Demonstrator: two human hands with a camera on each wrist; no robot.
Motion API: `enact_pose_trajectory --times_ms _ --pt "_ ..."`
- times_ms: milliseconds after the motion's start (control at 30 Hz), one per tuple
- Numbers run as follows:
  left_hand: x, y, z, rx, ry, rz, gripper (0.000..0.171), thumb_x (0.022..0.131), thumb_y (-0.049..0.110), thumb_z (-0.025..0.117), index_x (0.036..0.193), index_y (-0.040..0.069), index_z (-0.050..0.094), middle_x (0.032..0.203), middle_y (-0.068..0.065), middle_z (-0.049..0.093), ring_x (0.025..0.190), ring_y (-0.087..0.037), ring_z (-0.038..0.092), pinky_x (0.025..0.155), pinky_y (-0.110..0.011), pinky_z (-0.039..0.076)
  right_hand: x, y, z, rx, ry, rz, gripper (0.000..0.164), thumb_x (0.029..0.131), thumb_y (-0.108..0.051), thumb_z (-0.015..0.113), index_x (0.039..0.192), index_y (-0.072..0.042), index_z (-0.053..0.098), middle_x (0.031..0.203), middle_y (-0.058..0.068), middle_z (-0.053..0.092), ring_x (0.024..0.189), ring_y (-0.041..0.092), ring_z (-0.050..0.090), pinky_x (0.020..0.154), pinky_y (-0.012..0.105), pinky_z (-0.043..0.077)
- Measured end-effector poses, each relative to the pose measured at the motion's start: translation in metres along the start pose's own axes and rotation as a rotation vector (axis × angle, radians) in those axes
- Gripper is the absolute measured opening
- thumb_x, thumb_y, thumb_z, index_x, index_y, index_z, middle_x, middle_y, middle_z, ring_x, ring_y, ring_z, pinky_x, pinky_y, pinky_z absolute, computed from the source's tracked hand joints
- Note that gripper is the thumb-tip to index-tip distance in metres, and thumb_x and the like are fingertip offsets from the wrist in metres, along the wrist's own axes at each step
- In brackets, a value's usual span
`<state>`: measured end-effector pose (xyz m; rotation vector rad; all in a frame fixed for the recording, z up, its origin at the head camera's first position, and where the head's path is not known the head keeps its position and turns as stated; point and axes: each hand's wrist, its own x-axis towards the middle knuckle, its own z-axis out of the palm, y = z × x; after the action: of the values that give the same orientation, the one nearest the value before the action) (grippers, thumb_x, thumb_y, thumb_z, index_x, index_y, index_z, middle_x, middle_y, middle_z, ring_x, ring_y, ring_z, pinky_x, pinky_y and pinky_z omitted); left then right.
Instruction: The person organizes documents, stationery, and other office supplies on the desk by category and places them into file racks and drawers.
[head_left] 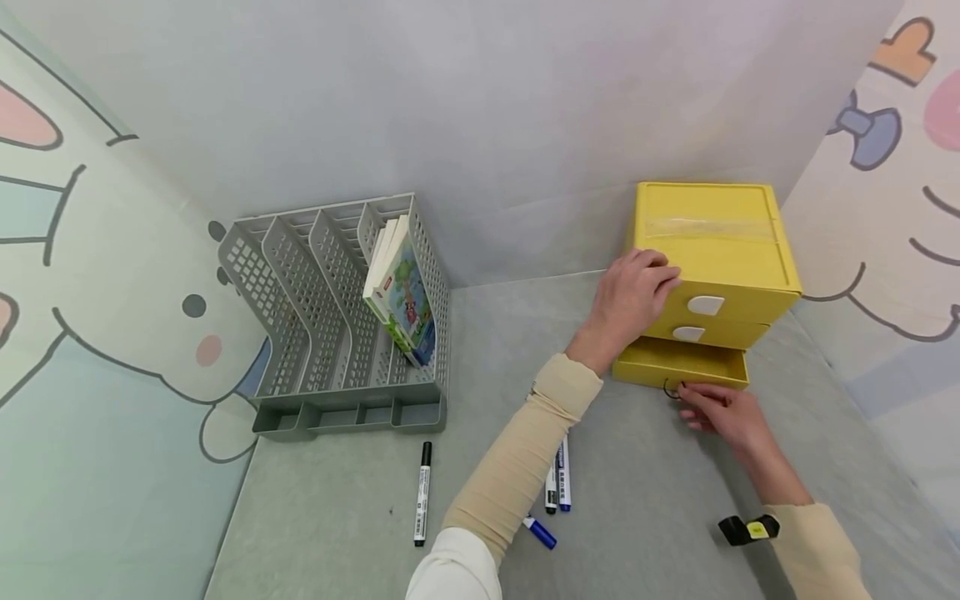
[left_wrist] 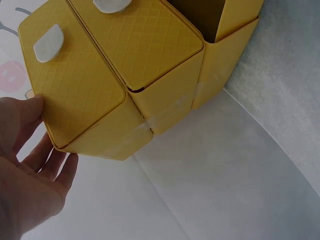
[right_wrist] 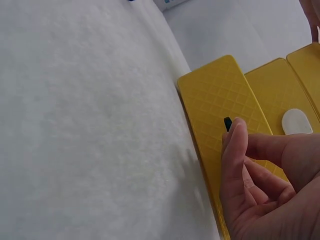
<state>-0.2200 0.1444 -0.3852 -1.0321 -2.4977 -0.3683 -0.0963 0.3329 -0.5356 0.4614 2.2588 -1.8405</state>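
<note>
At left in the head view, books point(head_left: 408, 300) are held in the right-hand slot of a grey rack point(head_left: 345, 398), well apart from both hands, so little trouble is to be expected there. At bottom centre, a marker point(head_left: 422, 500) is laid by itself on the table point(head_left: 495, 350); to its right, two markers point(head_left: 564, 483) and a blue cap point(head_left: 542, 533) are partly hidden by the left sleeve point(head_left: 513, 462). If that sleeve were drawn back low, they could be rolled or scattered.

Right of centre, the yellow box point(head_left: 712, 254) is held at its upper left front corner by the left hand point(head_left: 628, 296), the thumb on the front face. Should this grip be slackened, the box could be dragged or tipped forward by a pull from below. Beneath the white tabs point(head_left: 706, 305), the bottom drawer point(head_left: 637, 374) is left partly out. At its front, a thin dark loop point(head_left: 667, 392) is pinched in a narrow grip by the right hand point(head_left: 723, 412). Whether the loop is fastened to the drawer cannot be told. If fastened, it could be torn off, or the drawer brought right out, by a hard tug; if loose, it could be dropped from so slight a pinch.
</note>
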Motion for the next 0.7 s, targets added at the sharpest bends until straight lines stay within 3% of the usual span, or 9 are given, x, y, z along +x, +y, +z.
enact_pose_trajectory --times_ms 333,700 --pt "0.000 0.000 0.000 -0.014 0.005 -0.007 0.026 0.104 0.035 0.061 0.122 0.025 0.078 0.120 0.008 0.070 0.115 -0.008 0.059 0.101 -0.016 0.043 -0.027 0.006 0.005 0.001 -0.030 0.053 0.061 0.098 -0.038 0.070 0.134 0.010 0.061 0.100 0.000 0.078 0.082 0.010 0.074 0.072 0.032 0.062" --pt "-0.001 -0.001 0.001 -0.047 0.019 -0.006 0.025 0.104 0.033 0.062 0.119 0.023 0.079 0.120 0.007 0.070 0.114 -0.008 0.060 0.104 -0.016 0.042 -0.052 0.016 0.012 0.010 -0.030 0.099 0.056 0.098 -0.033 0.072 0.131 0.011 0.063 0.097 0.002 0.079 0.081 0.012 0.075 0.072 0.032 0.062"
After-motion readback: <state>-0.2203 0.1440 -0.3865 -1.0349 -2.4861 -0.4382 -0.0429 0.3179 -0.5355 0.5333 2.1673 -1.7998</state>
